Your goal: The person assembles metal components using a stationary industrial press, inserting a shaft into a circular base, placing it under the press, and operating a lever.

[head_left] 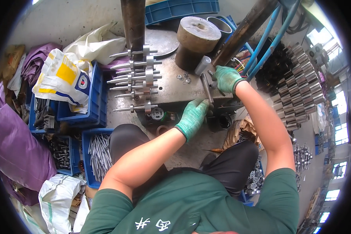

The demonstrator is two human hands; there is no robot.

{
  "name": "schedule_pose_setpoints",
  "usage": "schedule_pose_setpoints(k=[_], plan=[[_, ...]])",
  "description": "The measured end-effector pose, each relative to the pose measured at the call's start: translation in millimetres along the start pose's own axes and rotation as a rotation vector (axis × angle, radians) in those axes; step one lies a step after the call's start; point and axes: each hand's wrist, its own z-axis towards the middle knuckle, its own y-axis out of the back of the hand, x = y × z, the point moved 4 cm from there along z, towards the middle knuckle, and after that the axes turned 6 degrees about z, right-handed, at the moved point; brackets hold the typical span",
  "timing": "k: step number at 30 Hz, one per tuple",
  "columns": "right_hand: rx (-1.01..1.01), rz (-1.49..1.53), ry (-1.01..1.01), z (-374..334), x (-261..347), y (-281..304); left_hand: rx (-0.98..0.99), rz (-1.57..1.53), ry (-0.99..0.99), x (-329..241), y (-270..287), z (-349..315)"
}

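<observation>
Rod [206, 88] of slim, round metal seemingly touches the green-gloved left hand [194, 117].

A scuffed grey metal bench [173, 92] carries a heavy, wide-topped steel block [199, 33]. Left of the block, shafts with round collars [149, 78] lie in a row, thin ends pointing sideways. Small metal rings [186, 78] cluster just in front of the block; a pale cylinder [202, 65] and a metal bar [206, 85] sit toward its front right.
</observation>
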Motion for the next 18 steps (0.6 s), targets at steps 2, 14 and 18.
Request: schedule_pose_setpoints(k=[2,14,18], plan=[[-0.047,-0.035,0.026,16,-5,-2,-0.006,-0.044,0.022,-2,1,-1],[-0.326,0.245,0.0,-20,-44,85,-0.105,-0.175,0.083,6,13,4],[-0.573,0.424,-0.039,-73,-42,109,-0.139,-0.249,0.096,-8,20,-8]])
